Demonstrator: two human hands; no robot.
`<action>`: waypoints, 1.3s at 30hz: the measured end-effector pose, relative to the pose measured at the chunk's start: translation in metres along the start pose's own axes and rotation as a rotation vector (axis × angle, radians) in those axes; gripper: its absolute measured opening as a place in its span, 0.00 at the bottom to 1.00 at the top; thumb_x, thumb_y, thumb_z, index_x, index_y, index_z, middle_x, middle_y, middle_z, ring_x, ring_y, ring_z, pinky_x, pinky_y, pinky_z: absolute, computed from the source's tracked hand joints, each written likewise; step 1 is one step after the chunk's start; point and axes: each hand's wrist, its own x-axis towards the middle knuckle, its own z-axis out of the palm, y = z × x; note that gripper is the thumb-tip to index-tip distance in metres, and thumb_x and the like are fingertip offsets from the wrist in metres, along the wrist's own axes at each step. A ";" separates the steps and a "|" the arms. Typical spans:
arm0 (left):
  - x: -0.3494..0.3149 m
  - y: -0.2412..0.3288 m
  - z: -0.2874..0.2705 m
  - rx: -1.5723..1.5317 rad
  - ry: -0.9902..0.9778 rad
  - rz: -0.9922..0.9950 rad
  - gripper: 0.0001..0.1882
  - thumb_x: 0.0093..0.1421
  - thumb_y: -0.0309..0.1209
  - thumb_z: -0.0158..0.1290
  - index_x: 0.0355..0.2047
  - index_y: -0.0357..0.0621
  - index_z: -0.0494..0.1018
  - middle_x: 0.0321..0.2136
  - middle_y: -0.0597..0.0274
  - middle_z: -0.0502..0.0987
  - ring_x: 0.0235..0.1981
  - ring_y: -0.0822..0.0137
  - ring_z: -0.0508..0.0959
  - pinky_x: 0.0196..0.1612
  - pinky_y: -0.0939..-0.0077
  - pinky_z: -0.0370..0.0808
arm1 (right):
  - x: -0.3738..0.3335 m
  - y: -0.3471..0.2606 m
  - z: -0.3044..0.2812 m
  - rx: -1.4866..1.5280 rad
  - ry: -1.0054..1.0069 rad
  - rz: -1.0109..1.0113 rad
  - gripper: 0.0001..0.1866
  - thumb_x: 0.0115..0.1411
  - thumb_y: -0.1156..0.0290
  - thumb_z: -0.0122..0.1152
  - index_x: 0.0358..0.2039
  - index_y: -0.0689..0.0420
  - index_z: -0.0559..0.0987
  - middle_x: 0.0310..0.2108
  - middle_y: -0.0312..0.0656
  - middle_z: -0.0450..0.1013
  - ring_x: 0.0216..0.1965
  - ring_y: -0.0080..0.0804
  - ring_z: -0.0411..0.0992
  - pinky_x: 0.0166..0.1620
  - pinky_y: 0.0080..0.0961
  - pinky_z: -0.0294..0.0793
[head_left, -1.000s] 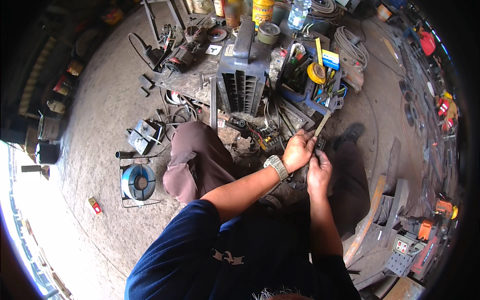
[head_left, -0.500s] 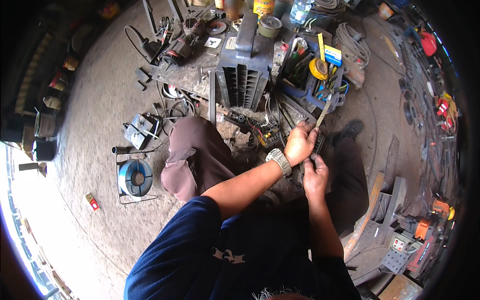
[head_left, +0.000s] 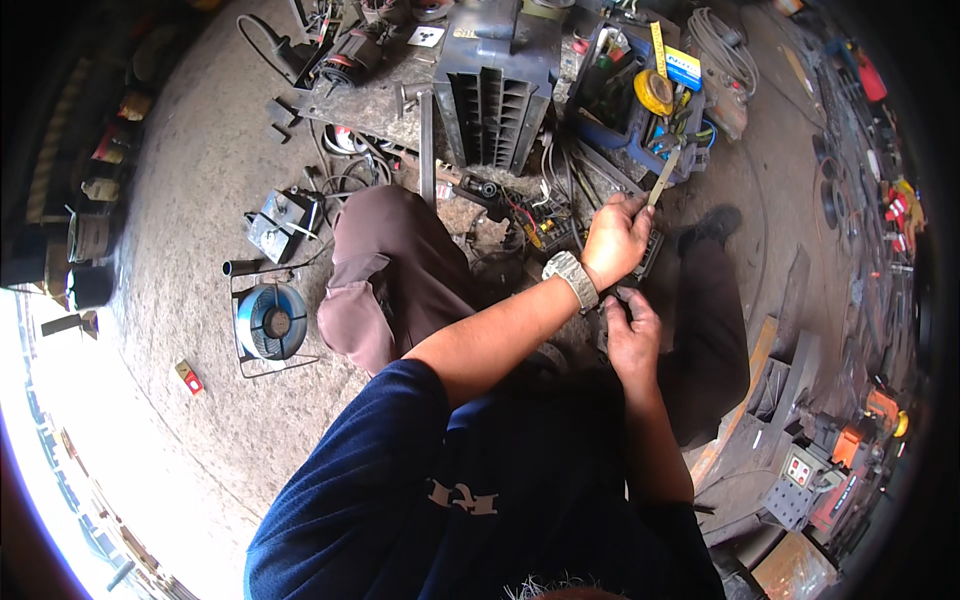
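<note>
My left hand (head_left: 617, 240), with a pale band on its wrist, is closed around a flat, pale metal strip (head_left: 663, 178). The strip sticks out beyond my fingers toward the toolbox. Close by, nearer to me, my right hand (head_left: 634, 335) has its thumb and fingers drawn together at a small dark thing that I cannot make out. Partly under my left hand lies a dark ribbed piece (head_left: 650, 255). Left of it on the ground are a yellow-and-black part (head_left: 545, 232) and loose wires.
A blue toolbox (head_left: 610, 140) holds a yellow tape measure (head_left: 653, 92) and several tools. Left of it stands a dark slotted case (head_left: 492, 110). A blue reel (head_left: 272, 322) in a wire frame is at the left. Metal bars (head_left: 790, 380) lie at the right.
The whole scene has shifted upward in the picture as the view tilted. My right hand has drawn slightly away from my left hand, toward me. My left hand still grips the strip.
</note>
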 end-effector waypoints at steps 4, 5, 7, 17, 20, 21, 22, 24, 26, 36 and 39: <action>0.004 0.000 0.000 -0.015 0.014 0.018 0.15 0.67 0.29 0.56 0.50 0.31 0.80 0.33 0.40 0.77 0.36 0.43 0.79 0.43 0.58 0.76 | -0.004 -0.007 0.001 -0.064 0.007 -0.073 0.10 0.62 0.73 0.66 0.41 0.65 0.83 0.38 0.52 0.81 0.40 0.45 0.82 0.47 0.35 0.78; 0.005 -0.001 0.000 -0.020 0.018 0.013 0.16 0.67 0.29 0.56 0.50 0.31 0.80 0.33 0.40 0.77 0.36 0.42 0.79 0.43 0.57 0.76 | -0.005 -0.006 0.002 -0.079 0.013 -0.106 0.10 0.62 0.73 0.66 0.41 0.65 0.83 0.38 0.52 0.82 0.40 0.46 0.82 0.46 0.35 0.79; 0.006 0.002 0.000 -0.020 0.013 0.003 0.16 0.67 0.28 0.55 0.50 0.31 0.80 0.33 0.40 0.77 0.35 0.43 0.80 0.42 0.57 0.76 | -0.008 -0.006 0.002 -0.099 0.025 -0.160 0.09 0.61 0.73 0.67 0.40 0.64 0.83 0.38 0.52 0.82 0.40 0.48 0.82 0.46 0.36 0.79; 0.030 0.027 -0.017 -0.831 -0.277 -0.444 0.15 0.72 0.33 0.54 0.49 0.33 0.79 0.30 0.62 0.81 0.28 0.72 0.77 0.35 0.79 0.75 | 0.007 0.043 -0.020 -0.097 0.058 0.010 0.15 0.62 0.68 0.67 0.48 0.60 0.83 0.41 0.52 0.83 0.42 0.44 0.83 0.46 0.33 0.79; 0.029 0.023 -0.015 -0.992 -0.311 -0.507 0.14 0.71 0.32 0.55 0.46 0.31 0.77 0.31 0.57 0.80 0.29 0.68 0.77 0.36 0.77 0.76 | 0.012 0.053 -0.033 0.010 0.157 -0.005 0.15 0.63 0.69 0.66 0.49 0.60 0.83 0.41 0.51 0.83 0.42 0.39 0.83 0.46 0.32 0.79; 0.029 0.024 -0.015 -1.024 -0.319 -0.516 0.13 0.72 0.32 0.54 0.44 0.30 0.77 0.32 0.54 0.80 0.30 0.67 0.77 0.36 0.76 0.77 | 0.013 0.047 -0.038 0.024 0.131 0.074 0.15 0.63 0.71 0.66 0.51 0.60 0.82 0.40 0.46 0.83 0.41 0.31 0.81 0.47 0.29 0.78; 0.028 0.025 -0.015 -1.026 -0.324 -0.521 0.13 0.72 0.32 0.54 0.44 0.30 0.77 0.32 0.54 0.80 0.30 0.67 0.77 0.36 0.76 0.77 | 0.012 0.045 -0.040 0.059 0.151 0.066 0.16 0.64 0.72 0.66 0.51 0.60 0.82 0.40 0.44 0.83 0.41 0.28 0.80 0.47 0.27 0.78; 0.026 0.030 -0.014 -1.030 -0.339 -0.527 0.14 0.72 0.32 0.54 0.43 0.29 0.77 0.32 0.54 0.80 0.30 0.67 0.77 0.35 0.76 0.77 | 0.012 0.042 -0.043 0.129 0.194 0.047 0.16 0.64 0.72 0.66 0.52 0.60 0.82 0.40 0.40 0.83 0.41 0.23 0.78 0.47 0.24 0.77; 0.025 0.030 -0.016 -0.996 -0.382 -0.514 0.14 0.72 0.34 0.54 0.42 0.30 0.78 0.31 0.55 0.80 0.29 0.67 0.76 0.34 0.76 0.76 | 0.022 0.041 -0.048 0.327 0.261 0.044 0.15 0.64 0.74 0.67 0.52 0.61 0.81 0.40 0.37 0.82 0.42 0.20 0.76 0.47 0.22 0.76; -0.006 0.049 -0.003 -0.488 -0.493 -0.302 0.14 0.74 0.34 0.53 0.47 0.36 0.80 0.31 0.68 0.80 0.26 0.79 0.74 0.29 0.83 0.73 | 0.078 -0.044 -0.065 0.097 0.476 -0.346 0.10 0.58 0.76 0.71 0.40 0.61 0.81 0.35 0.45 0.81 0.34 0.31 0.81 0.41 0.28 0.80; -0.006 0.044 -0.005 -0.338 -0.503 -0.111 0.14 0.74 0.32 0.52 0.51 0.33 0.79 0.33 0.69 0.74 0.26 0.79 0.72 0.29 0.83 0.72 | 0.087 -0.048 -0.069 0.080 0.521 -0.347 0.09 0.58 0.76 0.70 0.39 0.61 0.81 0.33 0.44 0.82 0.34 0.31 0.81 0.40 0.29 0.80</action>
